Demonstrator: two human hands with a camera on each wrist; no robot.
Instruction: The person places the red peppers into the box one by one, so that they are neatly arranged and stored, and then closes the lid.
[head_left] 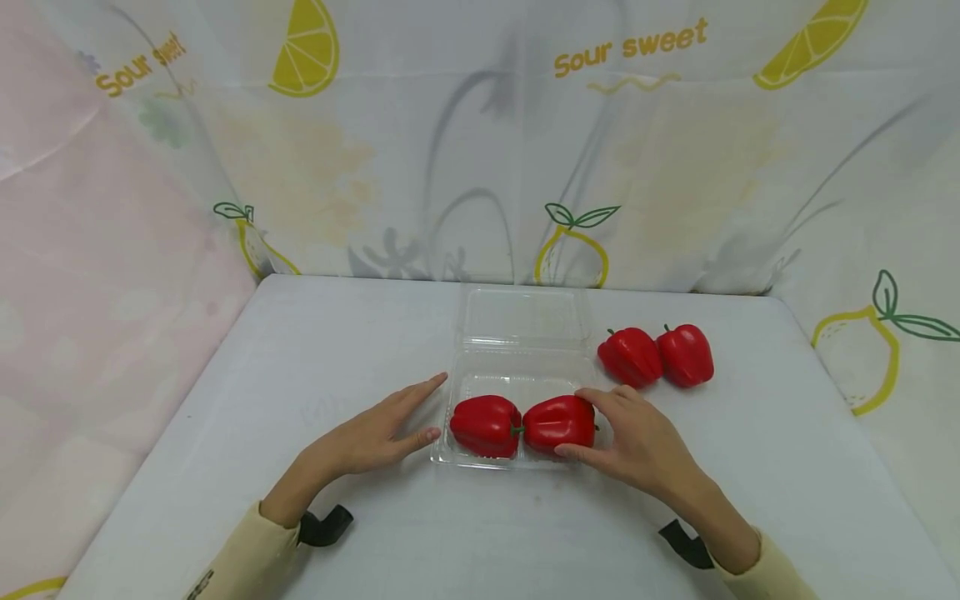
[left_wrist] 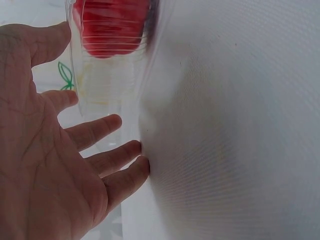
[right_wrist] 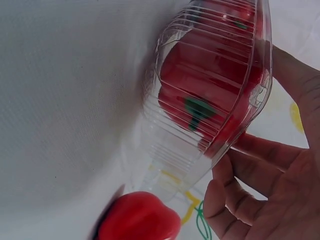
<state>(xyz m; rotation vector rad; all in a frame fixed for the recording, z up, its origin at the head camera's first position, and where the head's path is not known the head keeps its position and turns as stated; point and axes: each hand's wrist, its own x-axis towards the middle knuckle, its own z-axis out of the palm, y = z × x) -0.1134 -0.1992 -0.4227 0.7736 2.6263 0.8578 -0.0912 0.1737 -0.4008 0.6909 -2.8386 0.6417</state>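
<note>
A clear plastic clamshell box (head_left: pixel 517 385) lies with its lid folded back on the white table. Two red bell peppers sit side by side along its near edge: a left pepper (head_left: pixel 485 426) and a right pepper (head_left: pixel 559 422). My right hand (head_left: pixel 637 437) grips the right pepper between thumb and fingers, at the box's right end. Through the ribbed wall in the right wrist view, that pepper's green stem (right_wrist: pixel 199 111) shows. With fingers spread, my left hand (head_left: pixel 375 432) stays at the box's left side; the left wrist view shows its thumb at the rim (left_wrist: pixel 70 37).
Two more red bell peppers, one (head_left: pixel 631 357) against the other (head_left: pixel 686 355), rest on the table right of the box. A lemon-print cloth (head_left: pixel 420 150) hangs behind the table's far edge. Dark straps (head_left: pixel 326 527) show at both wrists.
</note>
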